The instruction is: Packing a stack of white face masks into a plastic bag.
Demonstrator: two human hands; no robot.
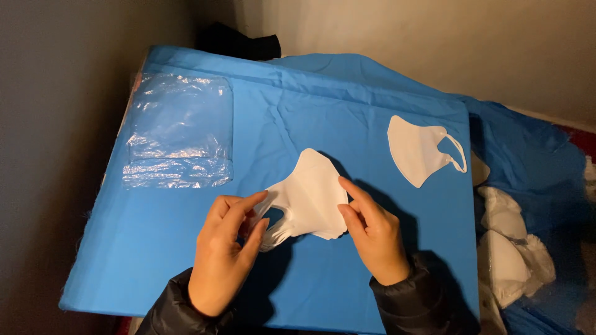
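At the far left of the blue cloth, a stack of clear plastic bags is laid flat near the upper corner, its surface crinkled and shiny. Behind the cloth's top edge, a dark bundle is seen against the wall.

Lower down, the left hand is raised above the cloth with its fingers curled in; the ear loops at the left end of a white face mask are pinched between the thumb and fingertips. The mask is held just above the middle of the cloth, folded in half, with its pointed edge turned up and away from the person. Its right edge is gripped by the right hand, thumb and forefinger closed on the rim, the other fingers loosely bent. Dark sleeves are worn on both arms.

Further right, a second white mask is laid flat on the cloth, well apart from the held one, with its ear loops pointing to the right edge. Beyond that edge, at a lower level, a pile of white masks is seen on more blue fabric.
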